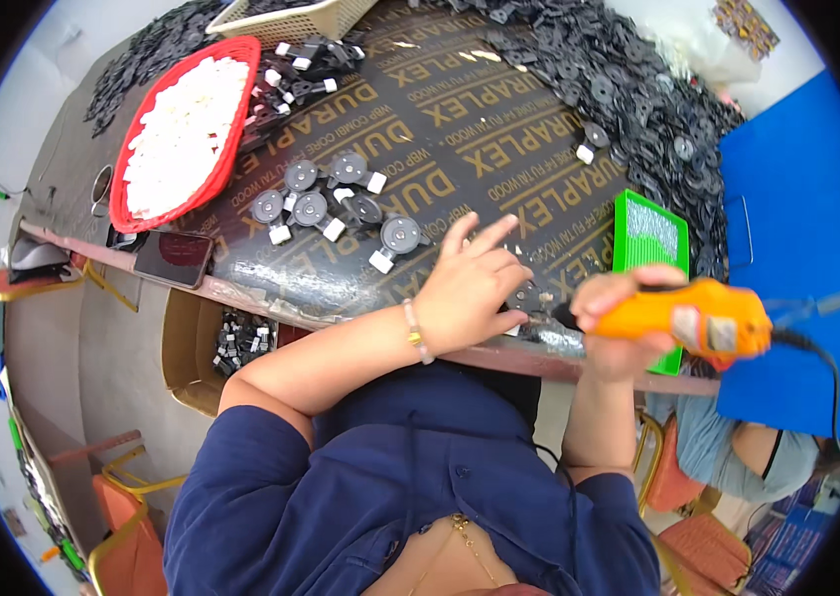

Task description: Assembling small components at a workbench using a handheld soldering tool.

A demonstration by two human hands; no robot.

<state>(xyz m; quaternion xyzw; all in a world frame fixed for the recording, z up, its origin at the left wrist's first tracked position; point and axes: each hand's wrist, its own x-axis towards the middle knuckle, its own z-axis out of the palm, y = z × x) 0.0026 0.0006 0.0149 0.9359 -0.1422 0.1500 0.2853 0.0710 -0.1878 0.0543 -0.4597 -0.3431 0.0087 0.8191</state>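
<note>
My right hand (624, 316) is wrapped round an orange electric screwdriver (698, 320), whose dark tip points left. By that tip, a small black plastic part (526, 297) lies at the near edge of the table, partly hidden. My left hand (475, 288) holds this part between thumb and forefinger, with its other fingers spread. Farther left stand several round black pieces with white tabs, one of them a wheel-like piece (400, 234). Just beyond my right hand is a green tray (622, 233) of small silvery screws, partly covered by the hand.
A red basket (249, 119) of white pieces stands at the left, near a phone (174, 259). Loose black parts (629, 89) heap along the far right. A cardboard box (192, 343) sits below the table edge. A black cord (827, 368) hangs from the screwdriver.
</note>
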